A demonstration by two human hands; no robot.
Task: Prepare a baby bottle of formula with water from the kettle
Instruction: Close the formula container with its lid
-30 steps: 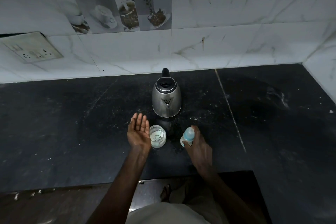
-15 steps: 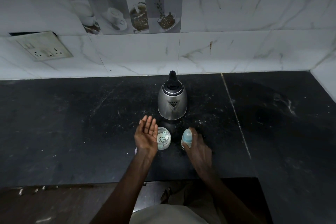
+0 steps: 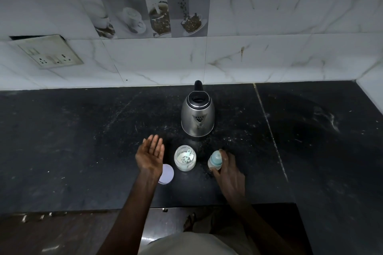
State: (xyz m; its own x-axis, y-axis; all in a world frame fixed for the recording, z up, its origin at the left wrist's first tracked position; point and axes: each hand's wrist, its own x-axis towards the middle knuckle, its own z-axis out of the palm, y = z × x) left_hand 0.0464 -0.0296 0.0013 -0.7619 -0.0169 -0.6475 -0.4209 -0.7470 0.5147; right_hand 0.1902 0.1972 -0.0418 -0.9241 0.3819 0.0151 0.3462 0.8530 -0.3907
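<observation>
— Any brand or writing legible?

— None we can read: the steel kettle (image 3: 197, 117), the baby bottle (image 3: 215, 160) and the open formula jar (image 3: 185, 158) show no lettering at this size.

— Positions?

— Kettle mid-countertop (image 3: 83, 141), toward the back edge. Jar and bottle stand in front of it, nearer the front edge, apart. A green scoop (image 3: 187, 155) lies in the jar; the white lid (image 3: 167, 174) rests flat, left of the jar.

— Hands?

— We note the right hand (image 3: 229, 168) wrapped around the bottle; the left hand (image 3: 150, 156) open, palm up, holding nothing.

— Change from earlier?

— The left hand has drifted left off the jar, uncovering the lid.
</observation>
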